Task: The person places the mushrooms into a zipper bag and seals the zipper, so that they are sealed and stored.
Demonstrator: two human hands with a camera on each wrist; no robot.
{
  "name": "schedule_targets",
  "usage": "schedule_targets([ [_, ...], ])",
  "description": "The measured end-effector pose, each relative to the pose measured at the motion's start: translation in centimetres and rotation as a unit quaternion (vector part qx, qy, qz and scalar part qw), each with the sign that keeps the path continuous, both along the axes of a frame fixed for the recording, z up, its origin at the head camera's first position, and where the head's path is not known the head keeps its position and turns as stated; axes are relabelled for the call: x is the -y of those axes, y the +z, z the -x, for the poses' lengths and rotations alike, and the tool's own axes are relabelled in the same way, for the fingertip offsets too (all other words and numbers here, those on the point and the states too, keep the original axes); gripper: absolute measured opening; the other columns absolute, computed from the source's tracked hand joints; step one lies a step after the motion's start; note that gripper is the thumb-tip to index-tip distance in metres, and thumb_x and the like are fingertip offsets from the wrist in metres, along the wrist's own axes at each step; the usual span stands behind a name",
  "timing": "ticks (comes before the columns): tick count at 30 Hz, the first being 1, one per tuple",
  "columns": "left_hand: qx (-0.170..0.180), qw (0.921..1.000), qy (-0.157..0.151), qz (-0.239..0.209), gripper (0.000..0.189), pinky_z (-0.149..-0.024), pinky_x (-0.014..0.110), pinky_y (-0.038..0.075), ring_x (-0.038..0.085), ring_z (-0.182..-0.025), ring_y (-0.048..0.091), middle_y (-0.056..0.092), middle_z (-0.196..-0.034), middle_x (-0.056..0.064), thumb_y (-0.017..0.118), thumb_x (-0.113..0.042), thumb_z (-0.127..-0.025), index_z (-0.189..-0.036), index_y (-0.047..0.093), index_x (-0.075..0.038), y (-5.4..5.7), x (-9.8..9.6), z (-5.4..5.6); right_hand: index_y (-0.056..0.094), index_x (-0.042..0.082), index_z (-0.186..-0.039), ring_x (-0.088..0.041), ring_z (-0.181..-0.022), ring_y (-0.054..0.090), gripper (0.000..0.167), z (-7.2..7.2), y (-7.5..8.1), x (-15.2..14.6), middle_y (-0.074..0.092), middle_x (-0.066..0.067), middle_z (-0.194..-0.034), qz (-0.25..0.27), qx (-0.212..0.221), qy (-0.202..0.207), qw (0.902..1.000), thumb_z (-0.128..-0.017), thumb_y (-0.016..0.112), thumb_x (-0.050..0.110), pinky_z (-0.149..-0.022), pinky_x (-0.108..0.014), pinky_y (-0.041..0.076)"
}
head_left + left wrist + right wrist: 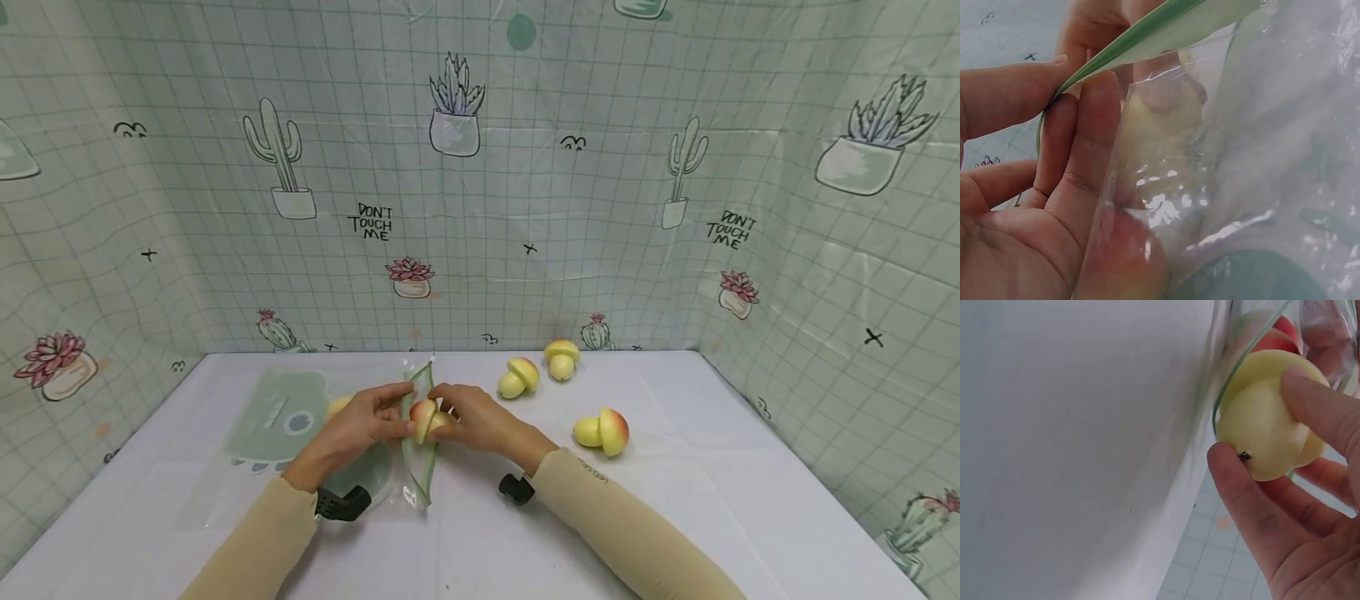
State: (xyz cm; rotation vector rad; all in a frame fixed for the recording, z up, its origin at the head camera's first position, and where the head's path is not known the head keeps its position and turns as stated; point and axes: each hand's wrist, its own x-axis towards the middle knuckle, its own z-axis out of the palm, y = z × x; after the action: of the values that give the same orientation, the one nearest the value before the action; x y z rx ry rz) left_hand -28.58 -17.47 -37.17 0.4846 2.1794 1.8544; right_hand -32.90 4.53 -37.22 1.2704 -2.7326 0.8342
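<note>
Taking the gripped smooth yellow-and-red mushroom-shaped piece [423, 417] as clock centre, with 12 o'clock away from the person, beige fabric sleeves [258, 533] enter from 8 and 4 o'clock. A black unit [343, 504] sits at the left wrist. State of the hands: left hand [369, 419], at 9 o'clock, thumb and fingers brought together, pinching the green edge strip [1125, 47] of a clear plastic bag [273, 417] with pale green printing; right hand [482, 418], at 3 o'clock, thumb and fingers curled round the gripped piece. That piece is at the bag mouth, its red cap seen through clear film. The bag extends toward 9 o'clock over the white surface [675, 517]. A yellow object [338, 407] shows partly behind the left hand. Three similar yellow-and-red pieces lie apart: a 3 o'clock piece [602, 432], a 2 o'clock piece [519, 378] and, farther along 2 o'clock, a rear piece [562, 359]. Beyond, at 12 o'clock, hangs a grid-patterned pale green cloth [480, 208].
</note>
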Motion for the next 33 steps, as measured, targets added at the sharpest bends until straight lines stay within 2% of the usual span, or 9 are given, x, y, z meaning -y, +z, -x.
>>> schedule_targets([
  [6, 0.003, 1.0, 0.0, 0.002, 0.076, -0.068, 0.029, 0.046, 0.012, -0.068, 0.048, 0.051, -0.07, 0.0, 0.068, -0.005, -0.087, -0.149, 0.024, 0.003, 0.0, 0.0, 0.0, 0.054, 0.009, -0.123, -0.014, -0.092, 0.059, 0.047, -0.3, 0.0, 0.5, 0.064, -0.004, -0.103, -0.019, 0.007, -0.014, 0.9997, -0.083, 0.076, 0.023, -0.077, -0.025, 0.047],
  [14, 0.008, 0.9999, 0.01, 0.006, 0.076, -0.075, 0.03, 0.049, 0.013, -0.075, 0.051, 0.055, -0.079, 0.003, 0.068, -0.004, -0.087, -0.149, 0.025, 0.001, 0.2, -0.1, -0.1, 0.06, 0.009, -0.103, -0.013, -0.091, 0.06, 0.027, 0.0, -0.2, 0.2, 0.063, 0.001, -0.097, 0.012, 0.022, -0.008, 0.9997, -0.08, 0.075, 0.013, -0.08, -0.025, 0.048],
  [18, 0.006, 1.0, 0.006, -0.001, 0.075, -0.072, 0.028, 0.048, 0.012, -0.072, 0.05, 0.053, -0.074, 0.002, 0.068, -0.003, -0.086, -0.148, 0.025, 0.003, 0.1, -0.1, -0.1, 0.062, 0.009, -0.101, -0.012, -0.091, 0.06, 0.023, 0.1, -0.3, 0.3, 0.063, 0.002, -0.097, 0.016, 0.022, 0.003, 0.9996, -0.081, 0.074, 0.012, -0.081, -0.027, 0.05],
  [22, -0.001, 1.0, 0.0, -0.003, 0.074, -0.07, 0.028, 0.048, 0.011, -0.069, 0.05, 0.053, -0.071, 0.001, 0.067, -0.001, -0.086, -0.147, 0.026, 0.005, 0.0, -0.1, 0.0, 0.063, 0.009, -0.101, -0.01, -0.089, 0.06, 0.022, 0.1, -0.3, 0.7, 0.063, 0.002, -0.098, 0.013, 0.014, 0.007, 0.9998, -0.083, 0.074, 0.014, -0.077, -0.023, 0.049],
  [28, -0.007, 0.9999, 0.007, 0.003, 0.073, -0.067, 0.027, 0.046, 0.012, -0.068, 0.051, 0.054, -0.07, 0.001, 0.067, -0.001, -0.086, -0.147, 0.028, 0.005, 0.0, -0.2, 0.0, 0.064, 0.009, -0.1, -0.009, -0.08, 0.059, 0.021, 0.1, -0.3, 1.0, 0.064, 0.001, -0.097, 0.02, 0.02, 0.0, 0.9996, -0.083, 0.075, 0.014, -0.068, -0.02, 0.048],
  [33, -0.006, 0.9999, 0.007, 0.004, 0.072, -0.067, 0.027, 0.047, 0.012, -0.069, 0.052, 0.055, -0.07, 0.002, 0.066, 0.0, -0.087, -0.147, 0.027, 0.005, -0.1, -0.2, 0.0, 0.064, 0.007, -0.101, -0.009, -0.079, 0.059, 0.021, 0.2, -0.6, 1.2, 0.064, -0.001, -0.098, 0.023, 0.022, -0.001, 0.9995, -0.083, 0.074, 0.011, -0.068, -0.019, 0.048],
])
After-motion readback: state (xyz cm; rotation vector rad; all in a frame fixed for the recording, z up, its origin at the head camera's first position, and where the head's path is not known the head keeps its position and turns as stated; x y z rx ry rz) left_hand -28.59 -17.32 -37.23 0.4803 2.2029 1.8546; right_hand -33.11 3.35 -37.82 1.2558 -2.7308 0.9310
